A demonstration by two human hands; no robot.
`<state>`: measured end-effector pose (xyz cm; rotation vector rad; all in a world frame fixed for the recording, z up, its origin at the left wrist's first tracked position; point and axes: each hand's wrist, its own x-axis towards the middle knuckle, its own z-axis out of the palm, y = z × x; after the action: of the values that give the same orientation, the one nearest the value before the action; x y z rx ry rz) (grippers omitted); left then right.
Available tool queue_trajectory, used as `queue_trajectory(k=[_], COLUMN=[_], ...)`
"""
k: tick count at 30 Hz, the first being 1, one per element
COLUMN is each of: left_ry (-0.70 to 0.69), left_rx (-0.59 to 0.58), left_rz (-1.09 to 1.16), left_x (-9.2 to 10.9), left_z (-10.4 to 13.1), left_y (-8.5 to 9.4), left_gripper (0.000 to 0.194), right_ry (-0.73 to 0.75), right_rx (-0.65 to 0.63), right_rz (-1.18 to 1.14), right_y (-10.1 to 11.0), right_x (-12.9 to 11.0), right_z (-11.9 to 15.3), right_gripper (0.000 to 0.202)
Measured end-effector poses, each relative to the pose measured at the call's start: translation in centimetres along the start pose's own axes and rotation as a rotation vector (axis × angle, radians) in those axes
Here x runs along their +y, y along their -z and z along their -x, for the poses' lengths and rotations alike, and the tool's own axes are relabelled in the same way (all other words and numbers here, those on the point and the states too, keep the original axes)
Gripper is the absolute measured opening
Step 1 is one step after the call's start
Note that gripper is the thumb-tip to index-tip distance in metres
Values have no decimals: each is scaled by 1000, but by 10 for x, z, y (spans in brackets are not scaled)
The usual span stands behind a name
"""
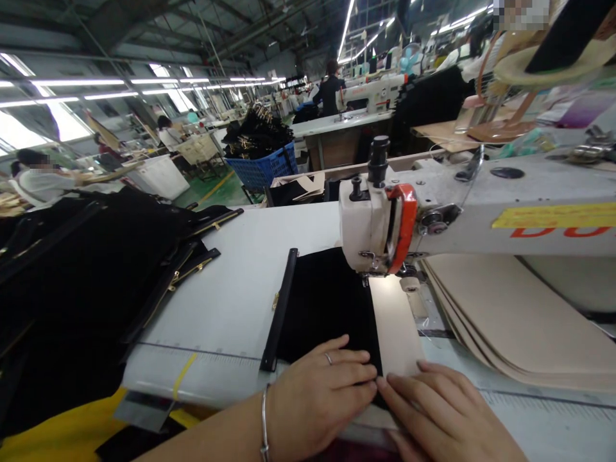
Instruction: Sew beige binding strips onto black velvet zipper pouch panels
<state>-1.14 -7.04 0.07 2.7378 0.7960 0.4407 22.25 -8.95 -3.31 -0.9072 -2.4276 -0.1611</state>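
Observation:
A black fabric piece (322, 301) lies under the needle area of a white sewing machine (359, 224). Along its left edge runs a black zipper strip (282, 308) with a gold pull. Beneath the fabric's right edge, a beige panel (397, 327) shows, and the two run together under the presser foot. My left hand (322, 391) rests flat on the black fabric near its front edge, fingers stretched out. Right beside it, my right hand (437, 410) holds the beige panel's front edge, fingers on top and thumb below. The two hands' fingertips nearly meet at the seam line.
Stacked beige panels (510, 314) lie right, under the machine arm. A heap of black zippered pieces (86, 256) covers the left side. Beyond the white table (231, 282) stand a filled blue crate (264, 168), another sewing machine (370, 93) and several people working.

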Motion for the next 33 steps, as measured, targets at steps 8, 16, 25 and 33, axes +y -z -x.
queue_trajectory(k=[8, 16, 25, 33], left_ry=[-65, -44, -46, -51], left_rx=[19, 20, 4, -14], left_rz=[-63, -133, -180, -148], left_x=[-22, -39, -65, -91], left_z=[-9, -26, -45, -66], left_y=[-6, -6, -3, 2], left_gripper=[21, 24, 24, 21], right_ry=[-47, -109, -234, -215], right_rx=[9, -64, -166, -203], right_rz=[-4, -8, -12, 23], right_y=[7, -9, -17, -24], right_x=[9, 18, 34, 52], right_z=[-14, -15, -31, -47], right_gripper=[27, 35, 39, 39])
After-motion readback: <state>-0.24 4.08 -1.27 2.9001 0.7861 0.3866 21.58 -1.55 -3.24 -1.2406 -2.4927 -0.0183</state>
